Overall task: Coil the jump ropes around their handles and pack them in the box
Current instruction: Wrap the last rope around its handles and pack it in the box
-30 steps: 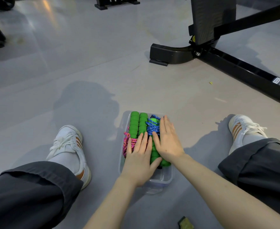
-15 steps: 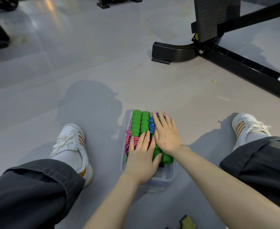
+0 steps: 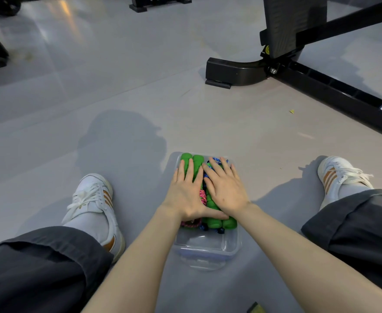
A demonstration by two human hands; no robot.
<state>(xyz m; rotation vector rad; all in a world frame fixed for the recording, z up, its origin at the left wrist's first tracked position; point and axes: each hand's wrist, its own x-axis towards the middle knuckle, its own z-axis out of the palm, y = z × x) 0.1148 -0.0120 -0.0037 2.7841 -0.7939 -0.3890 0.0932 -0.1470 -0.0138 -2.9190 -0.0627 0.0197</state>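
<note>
- Clear plastic, rectangular and shallow, the storage box sits on the grey floor between the seated person's two legs; every place below is given relative to this box.
- Inside the box lie two jump-rope bundles with green foam handles: one wound with pink braided cord on its left side, one wound with blue braided cord on its right side.
- Both bundles fill the far end of the box; the near end is bare.
- Left hand lies palm down on the left bundle, fingers stretched flat and slightly spread, the thumb reaching across toward the right side. It grips nothing.
- Right hand lies palm down on the right bundle, fingers fanned open over the blue cord, likewise pressing and not clasping.
- Judged from this, the step in hand is the last one: seating the coiled ropes down into the box.
- No lid is visible, so the next move probably calls only for lifting both palms straight up, gently, so the springy coils do not loosen or ride above the rim.
</note>
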